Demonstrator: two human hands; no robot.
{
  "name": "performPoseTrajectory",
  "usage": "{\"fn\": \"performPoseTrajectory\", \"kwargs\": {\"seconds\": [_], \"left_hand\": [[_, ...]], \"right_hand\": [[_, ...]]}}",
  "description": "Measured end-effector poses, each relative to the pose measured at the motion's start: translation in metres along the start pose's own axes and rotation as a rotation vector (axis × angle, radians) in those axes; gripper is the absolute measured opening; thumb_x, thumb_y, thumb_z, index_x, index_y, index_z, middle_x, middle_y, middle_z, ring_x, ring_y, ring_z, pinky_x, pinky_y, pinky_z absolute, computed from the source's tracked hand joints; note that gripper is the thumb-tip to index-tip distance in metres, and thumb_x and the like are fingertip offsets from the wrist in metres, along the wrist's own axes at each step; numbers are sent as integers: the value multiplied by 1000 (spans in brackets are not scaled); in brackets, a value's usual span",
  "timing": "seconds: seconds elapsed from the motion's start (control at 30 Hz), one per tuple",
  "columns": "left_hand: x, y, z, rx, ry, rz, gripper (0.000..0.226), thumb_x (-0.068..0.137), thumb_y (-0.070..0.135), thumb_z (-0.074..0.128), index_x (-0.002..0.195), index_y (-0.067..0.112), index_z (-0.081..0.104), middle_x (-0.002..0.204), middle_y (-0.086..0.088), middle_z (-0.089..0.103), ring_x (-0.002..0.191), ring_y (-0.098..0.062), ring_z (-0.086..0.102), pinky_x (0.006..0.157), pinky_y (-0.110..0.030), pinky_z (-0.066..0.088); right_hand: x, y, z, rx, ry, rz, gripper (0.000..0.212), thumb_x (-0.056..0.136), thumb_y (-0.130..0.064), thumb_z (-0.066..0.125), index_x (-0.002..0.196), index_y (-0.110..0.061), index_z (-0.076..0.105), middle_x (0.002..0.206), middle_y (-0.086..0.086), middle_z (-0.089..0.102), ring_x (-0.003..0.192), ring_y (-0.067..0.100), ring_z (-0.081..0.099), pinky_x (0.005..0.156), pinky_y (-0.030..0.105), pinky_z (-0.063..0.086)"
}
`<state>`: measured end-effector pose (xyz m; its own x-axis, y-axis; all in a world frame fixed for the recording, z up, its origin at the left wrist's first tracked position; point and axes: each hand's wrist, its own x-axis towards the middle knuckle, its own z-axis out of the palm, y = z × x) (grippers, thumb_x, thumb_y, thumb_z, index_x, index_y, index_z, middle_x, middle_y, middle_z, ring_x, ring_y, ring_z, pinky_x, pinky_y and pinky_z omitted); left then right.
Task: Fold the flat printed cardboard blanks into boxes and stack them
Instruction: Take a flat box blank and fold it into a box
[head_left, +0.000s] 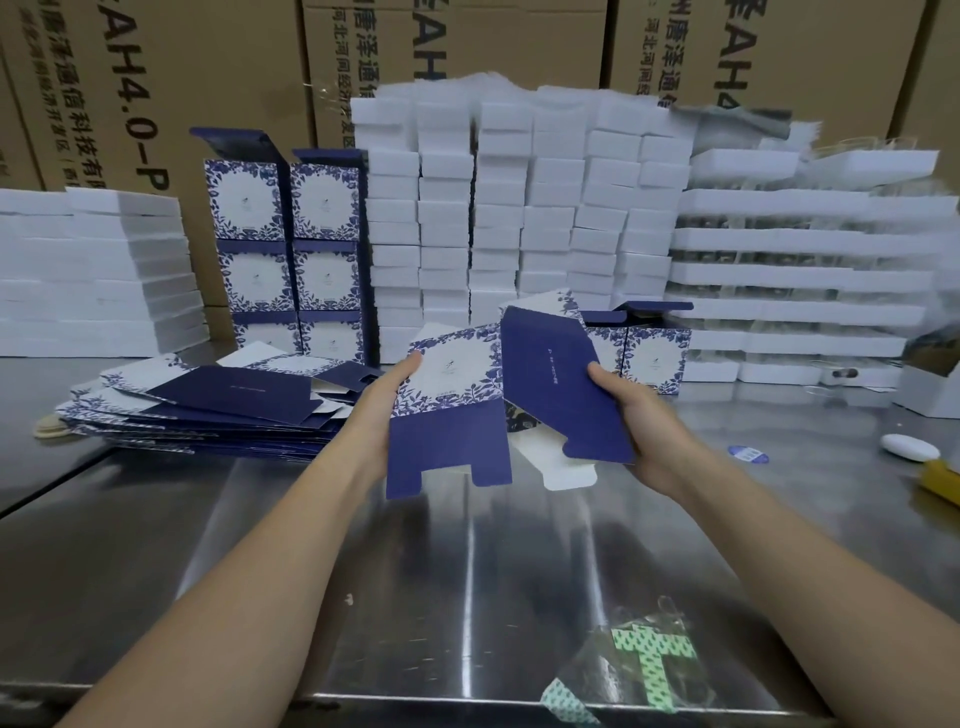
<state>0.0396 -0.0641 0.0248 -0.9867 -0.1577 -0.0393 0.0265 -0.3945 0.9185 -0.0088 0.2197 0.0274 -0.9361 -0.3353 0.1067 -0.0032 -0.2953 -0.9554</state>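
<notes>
A blue-and-white floral cardboard blank (457, 395) is held above the steel table, partly opened into a box shape with its navy flaps hanging down. My left hand (382, 410) grips its left edge, thumb on the printed face. My right hand (641, 415) grips its navy right panel (556, 384). A pile of flat blanks (218, 405) lies to the left on the table. Folded boxes stand stacked in two columns (291, 244) at the back left. Two more folded boxes (652, 353) stand behind my right hand.
Stacks of white foam trays (519, 208) fill the back, with large brown cartons (182, 78) behind them. A white oval object (909, 447) and a round blue sticker (748, 453) lie at the right. A clear bag with green print (644, 660) lies at the table's near edge.
</notes>
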Motion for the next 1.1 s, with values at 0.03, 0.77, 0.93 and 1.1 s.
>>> {"fn": "performPoseTrajectory", "kwargs": {"seconds": [0.03,0.77,0.93,1.1], "left_hand": [[0,1,1,-13,-16,-14,39,96,49,69,118,18,78,109,-8,81,82,-25,80,63,-34,63],[7,-7,0,35,-62,18,35,102,46,64,116,17,78,112,-7,81,86,-21,80,62,-31,63],[11,-8,-3,29,-64,-28,33,98,43,68,116,18,80,116,-6,80,87,-23,80,67,-33,63],[14,-9,-4,92,-80,-40,26,92,43,74,99,21,86,108,-7,81,78,-24,80,63,-32,62]], "right_hand": [[0,0,0,-4,16,-5,31,103,-38,63,112,-13,81,115,11,79,85,28,80,55,39,61],[0,-5,-9,-42,-2,-9,21,97,-42,71,101,-28,86,117,4,80,87,20,80,62,31,61],[2,0,-9,-36,38,-9,35,98,-50,67,115,-22,81,118,7,79,94,27,79,65,41,63],[3,1,-10,-49,140,40,41,106,-46,57,127,-15,73,118,9,79,106,34,76,94,56,59]]}}
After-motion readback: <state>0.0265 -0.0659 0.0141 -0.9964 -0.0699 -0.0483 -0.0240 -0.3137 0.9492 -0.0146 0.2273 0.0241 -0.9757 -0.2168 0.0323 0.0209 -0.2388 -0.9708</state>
